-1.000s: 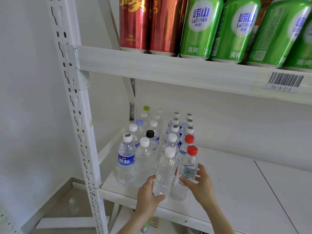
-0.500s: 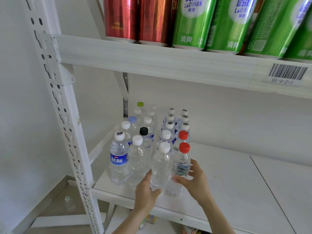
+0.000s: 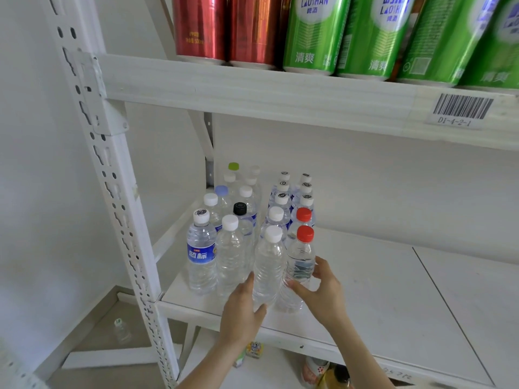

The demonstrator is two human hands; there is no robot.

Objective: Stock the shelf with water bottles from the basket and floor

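Several clear water bottles stand in rows at the left end of the white shelf (image 3: 379,293). In the front row, my left hand (image 3: 241,313) grips the lower body of a white-capped bottle (image 3: 268,265). Beside it, my right hand (image 3: 323,293) holds a red-capped bottle (image 3: 300,265) between thumb and fingers. Both bottles stand upright on the shelf, touching each other. A blue-labelled bottle (image 3: 200,254) stands at the front left. One small bottle (image 3: 122,329) stands on the floor below, left of the post.
Red cans (image 3: 224,26) and green cans (image 3: 379,35) fill the upper shelf above a barcode label (image 3: 460,108). A perforated white post (image 3: 112,192) rises at the left. Packaged items (image 3: 317,369) lie under the shelf. Bare shelf board stretches right of the bottles.
The view has shifted slightly. Both hands keep their hold on the two front bottles, which stay in place near the shelf's front edge.
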